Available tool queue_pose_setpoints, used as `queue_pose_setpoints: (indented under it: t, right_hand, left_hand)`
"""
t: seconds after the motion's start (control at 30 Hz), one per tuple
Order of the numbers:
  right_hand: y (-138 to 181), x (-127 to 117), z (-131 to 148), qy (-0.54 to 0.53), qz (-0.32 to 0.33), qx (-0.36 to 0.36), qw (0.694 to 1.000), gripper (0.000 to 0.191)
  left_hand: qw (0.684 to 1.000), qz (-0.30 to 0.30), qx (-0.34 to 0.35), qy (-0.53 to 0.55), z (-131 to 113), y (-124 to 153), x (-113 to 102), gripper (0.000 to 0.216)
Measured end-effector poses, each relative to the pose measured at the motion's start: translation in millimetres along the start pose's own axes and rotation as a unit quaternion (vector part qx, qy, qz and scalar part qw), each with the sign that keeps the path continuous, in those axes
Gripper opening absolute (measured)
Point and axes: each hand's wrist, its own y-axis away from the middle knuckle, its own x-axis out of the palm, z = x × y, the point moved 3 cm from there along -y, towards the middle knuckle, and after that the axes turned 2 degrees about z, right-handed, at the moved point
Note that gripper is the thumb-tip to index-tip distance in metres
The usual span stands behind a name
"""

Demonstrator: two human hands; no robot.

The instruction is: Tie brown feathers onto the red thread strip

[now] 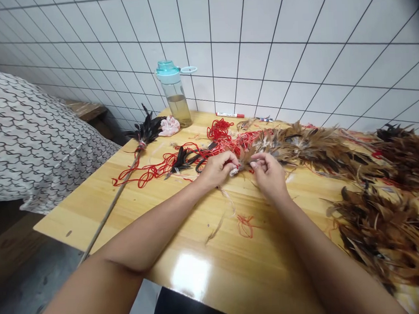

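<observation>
My left hand point(217, 168) and my right hand point(269, 172) meet at the middle of the wooden table point(208, 274). Between their fingertips they pinch the quill end of a small bundle of brown feathers point(261, 147). A tangle of red string point(209, 147) lies just beyond my left hand, with black-handled scissors point(190, 159) in it. A large heap of brown and black feathers point(380, 199) spreads along the right side of the table. A thin stick with a black feather tuft point(147, 131) lies slanting across the left edge.
A clear water bottle with a teal lid point(174, 93) stands at the back by the tiled wall, next to a pink crumpled wad point(169, 126). A red marker point(230, 114) lies along the wall. A patterned cloth point(29, 138) sits at the left. Loose string scraps point(246, 224) lie between my forearms.
</observation>
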Motion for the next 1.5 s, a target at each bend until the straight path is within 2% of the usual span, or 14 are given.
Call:
queue_pose_setpoints:
  t: [0.1,0.2,0.4,0.5,0.6,0.67,1.03,1.27,1.5]
  right_hand:
    - [3,2,8,0.097,0.056,-0.064,0.992,0.02]
    - [8,8,12,0.205,0.103,-0.097,0.969,0.021]
    - [11,5,17,0.352,0.129,-0.122,0.919,0.026]
    - [11,4,19,0.418,0.153,-0.144,0.884,0.028]
    - [11,5,21,0.466,0.168,-0.169,0.852,0.029]
    - [11,6,21,0.483,0.172,-0.173,0.841,0.028]
    - [10,4,26,0.485,0.232,-0.182,0.823,0.033]
    - [8,2,25,0.484,0.227,-0.185,0.824,0.03]
    - [8,3,24,0.484,0.245,-0.167,0.824,0.03]
  left_hand:
    - [1.0,0.017,0.008,-0.002,-1,0,2,0.01]
    - [0.999,0.038,0.023,0.007,-3,1,5,0.009]
    - [0.997,0.061,0.046,0.011,-5,3,9,0.011]
    - [0.997,0.068,0.044,0.011,-5,4,11,0.012]
    - [0.997,0.074,0.036,0.009,-3,5,12,0.011]
    - [0.997,0.074,0.032,0.014,-3,5,12,0.009]
    - [0.996,0.066,0.062,-0.007,-5,6,11,0.011]
    - [0.989,0.083,0.091,-0.087,-7,8,10,0.01]
    - [0.989,0.078,0.089,-0.085,-13,9,6,0.018]
